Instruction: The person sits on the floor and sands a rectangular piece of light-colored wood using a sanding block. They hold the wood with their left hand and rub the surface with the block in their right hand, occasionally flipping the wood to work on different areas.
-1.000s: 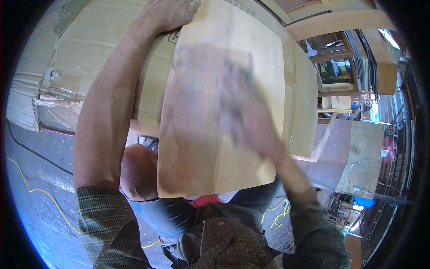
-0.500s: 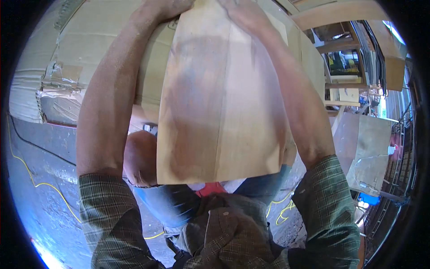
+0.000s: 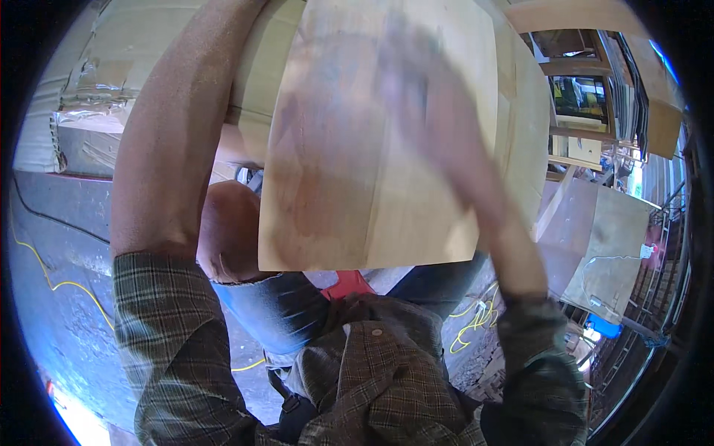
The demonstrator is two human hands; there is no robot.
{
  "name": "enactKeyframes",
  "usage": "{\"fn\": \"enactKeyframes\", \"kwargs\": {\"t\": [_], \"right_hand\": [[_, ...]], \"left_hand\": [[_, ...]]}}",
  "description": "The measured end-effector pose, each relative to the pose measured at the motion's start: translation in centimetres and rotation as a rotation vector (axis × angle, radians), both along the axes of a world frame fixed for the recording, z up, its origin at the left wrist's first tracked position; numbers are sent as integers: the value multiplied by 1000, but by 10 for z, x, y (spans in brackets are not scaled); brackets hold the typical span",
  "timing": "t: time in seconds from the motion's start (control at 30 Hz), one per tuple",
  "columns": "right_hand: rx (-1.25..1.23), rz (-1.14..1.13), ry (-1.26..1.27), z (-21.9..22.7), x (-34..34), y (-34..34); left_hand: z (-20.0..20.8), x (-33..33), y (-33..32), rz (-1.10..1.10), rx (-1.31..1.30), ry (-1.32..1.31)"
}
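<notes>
Workshop floor (image 3: 59, 208) and cardboard (image 3: 141, 37) around a wooden board (image 3: 327, 215)

At far left, a yellow cord (image 3: 71, 283) snakes across the grey floor below the torn, taped cardboard. Next comes the left forearm (image 3: 167, 149), running up past the top edge; the left hand is out of view, so its grip cannot be told. Beside it shows a bare knee (image 3: 232, 230). Centrally, the pale board, with a lengthwise seam, lies over the cardboard, its near end above the lap. Over its right half, the right hand (image 3: 439, 104) is blurred; how far open it is, and whether it holds anything, cannot be told. Farther right stand upright stacked sheets (image 3: 619, 82).
</notes>
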State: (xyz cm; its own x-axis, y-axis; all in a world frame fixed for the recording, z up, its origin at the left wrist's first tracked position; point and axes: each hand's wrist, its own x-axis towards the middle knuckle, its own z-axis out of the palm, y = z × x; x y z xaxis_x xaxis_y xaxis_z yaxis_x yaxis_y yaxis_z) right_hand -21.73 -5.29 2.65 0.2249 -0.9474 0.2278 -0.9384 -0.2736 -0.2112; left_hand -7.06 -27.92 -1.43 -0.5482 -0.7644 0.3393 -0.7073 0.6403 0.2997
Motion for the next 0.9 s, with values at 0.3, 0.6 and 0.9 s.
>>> {"fn": "enactKeyframes", "kwargs": {"t": [0.3,0.6,0.9], "right_hand": [[-46,51,30,-17,-32,-53],[232,244,30,21,26,86],[93,-148,-83,14,-52,-157]], "left_hand": [[-1,3,4,26,49,78],[10,1,8,20,95,30],[6,-16,2,-61,-4,65]]}}
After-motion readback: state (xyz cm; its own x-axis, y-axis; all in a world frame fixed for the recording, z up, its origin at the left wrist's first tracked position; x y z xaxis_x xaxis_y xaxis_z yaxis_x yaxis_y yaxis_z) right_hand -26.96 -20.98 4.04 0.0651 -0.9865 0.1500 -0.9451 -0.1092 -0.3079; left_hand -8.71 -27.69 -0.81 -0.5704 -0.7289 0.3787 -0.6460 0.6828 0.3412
